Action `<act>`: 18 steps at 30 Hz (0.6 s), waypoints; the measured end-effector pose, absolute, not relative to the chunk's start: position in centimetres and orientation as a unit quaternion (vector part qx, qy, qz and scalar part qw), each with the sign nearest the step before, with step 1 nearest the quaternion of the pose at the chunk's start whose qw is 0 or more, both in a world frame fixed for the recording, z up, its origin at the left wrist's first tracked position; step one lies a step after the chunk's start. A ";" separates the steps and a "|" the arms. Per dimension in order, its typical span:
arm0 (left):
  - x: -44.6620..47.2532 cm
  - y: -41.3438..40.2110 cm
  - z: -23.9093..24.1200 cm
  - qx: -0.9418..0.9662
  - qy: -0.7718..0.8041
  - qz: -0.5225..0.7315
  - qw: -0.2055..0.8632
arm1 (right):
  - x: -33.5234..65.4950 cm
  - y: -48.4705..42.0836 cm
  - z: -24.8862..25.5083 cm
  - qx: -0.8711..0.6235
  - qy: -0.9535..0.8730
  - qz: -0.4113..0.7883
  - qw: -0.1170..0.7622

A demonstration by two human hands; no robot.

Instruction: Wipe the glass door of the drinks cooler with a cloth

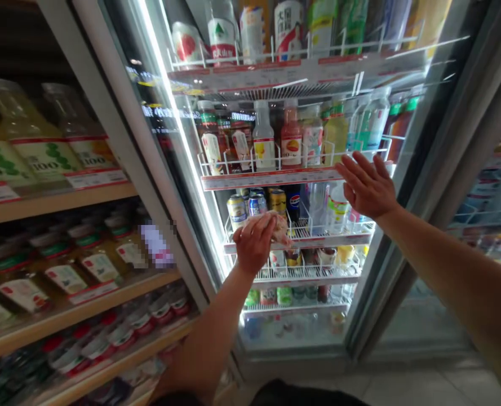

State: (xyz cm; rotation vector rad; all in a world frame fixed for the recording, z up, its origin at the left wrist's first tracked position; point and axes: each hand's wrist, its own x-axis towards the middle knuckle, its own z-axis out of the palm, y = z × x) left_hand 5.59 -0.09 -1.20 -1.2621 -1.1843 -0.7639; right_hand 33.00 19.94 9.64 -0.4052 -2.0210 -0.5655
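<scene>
My left hand [253,243] is closed round a crumpled, pinkish cloth [280,228], held in front of the cooler's can shelf. To the right, my right hand [369,187] is raised with its fingers stretched out and nothing in it. It is near the right end of the middle shelf edge; I cannot tell whether its palm touches the glass. The glass door [298,332] of the lit drinks cooler stands before both hands. Behind it are several beer cans [236,210], a dark Pepsi bottle [293,202] and a red-drink bottle [291,138].
Wooden shelves [60,203] with rows of juice bottles [43,149] rise close on my left. A metal door frame [419,186] runs down the right, with another cooler section [482,197] beyond it. Tiled floor [411,383] shows at the bottom right.
</scene>
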 end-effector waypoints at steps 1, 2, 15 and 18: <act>5.4 -0.1 0.2 -0.556 -0.500 -0.331 0.576 | 33.0 20.0 9.6 -0.168 -0.828 -0.235 0.481; 5.1 0.0 1.9 -0.568 -0.492 -0.335 0.569 | 33.0 20.0 9.5 -0.169 -0.826 -0.241 0.480; 7.1 1.3 11.2 -0.557 -0.574 -0.341 0.494 | 32.9 20.9 8.9 -0.162 -0.810 -0.278 0.490; 8.1 1.3 5.9 -0.580 -0.576 -0.312 0.484 | 32.9 20.8 8.9 -0.155 -0.811 -0.287 0.486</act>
